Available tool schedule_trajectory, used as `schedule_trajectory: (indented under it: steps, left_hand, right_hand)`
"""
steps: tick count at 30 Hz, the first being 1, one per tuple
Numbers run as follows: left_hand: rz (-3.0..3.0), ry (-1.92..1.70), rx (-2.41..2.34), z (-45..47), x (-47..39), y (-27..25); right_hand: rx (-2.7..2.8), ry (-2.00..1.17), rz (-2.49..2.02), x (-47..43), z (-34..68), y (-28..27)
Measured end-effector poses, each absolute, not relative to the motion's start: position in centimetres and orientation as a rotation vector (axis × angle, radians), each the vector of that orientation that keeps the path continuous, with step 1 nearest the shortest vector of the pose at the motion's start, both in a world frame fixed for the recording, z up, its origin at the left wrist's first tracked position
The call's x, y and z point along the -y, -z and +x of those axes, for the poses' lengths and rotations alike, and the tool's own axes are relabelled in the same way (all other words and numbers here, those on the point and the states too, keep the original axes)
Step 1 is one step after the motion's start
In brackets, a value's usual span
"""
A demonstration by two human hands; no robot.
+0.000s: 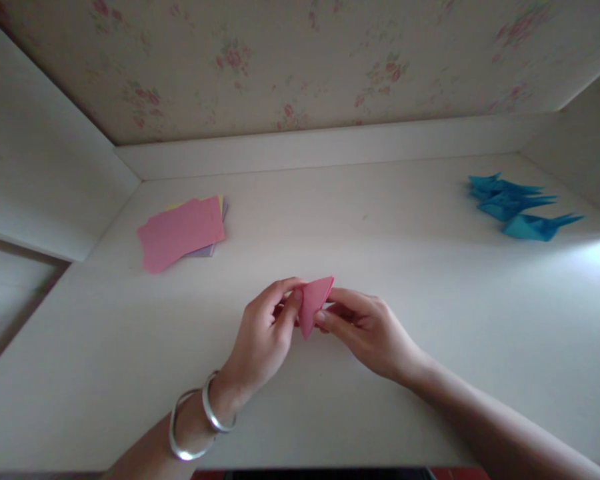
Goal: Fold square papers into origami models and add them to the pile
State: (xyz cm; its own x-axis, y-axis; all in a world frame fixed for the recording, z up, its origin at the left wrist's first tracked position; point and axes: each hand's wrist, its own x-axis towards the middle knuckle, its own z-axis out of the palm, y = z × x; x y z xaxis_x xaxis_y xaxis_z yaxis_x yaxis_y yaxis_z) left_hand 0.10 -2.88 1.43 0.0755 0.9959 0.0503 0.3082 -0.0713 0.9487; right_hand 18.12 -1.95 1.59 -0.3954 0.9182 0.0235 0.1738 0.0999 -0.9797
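A piece of folded pink paper (314, 303), narrow and pointed at its upper right and lower ends, is held up over the white tabletop between both hands. My left hand (267, 327) pinches its left edge, thumb in front and fingers behind. On the other side, my right hand (370, 328) grips the right edge between thumb and forefinger. Parts of the fingers behind the paper are hidden. Two silver bangles (215, 407) circle my left wrist.
A stack of paper sheets (185, 233), pink on top with yellow and purple beneath, lies at the left. Several blue folded paper figures (530, 227) with pointed ends stand at the far right. Behind the white tabletop (300, 400) rises a flowered wall (290, 73).
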Motion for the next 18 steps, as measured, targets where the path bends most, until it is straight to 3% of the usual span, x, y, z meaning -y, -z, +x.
schedule_trajectory:
  steps: [11,18]
  left_hand:
    - [1.429,-0.850,-1.124,-0.2,3.4,-2.1]
    - [1.405,-0.904,-1.115,-0.5,3.2,-2.0]
  right_hand:
    - [2.017,-0.788,-0.981,2.0,19.0,-0.7]
    - [2.060,-0.660,-0.896,2.0,19.2,-0.8]
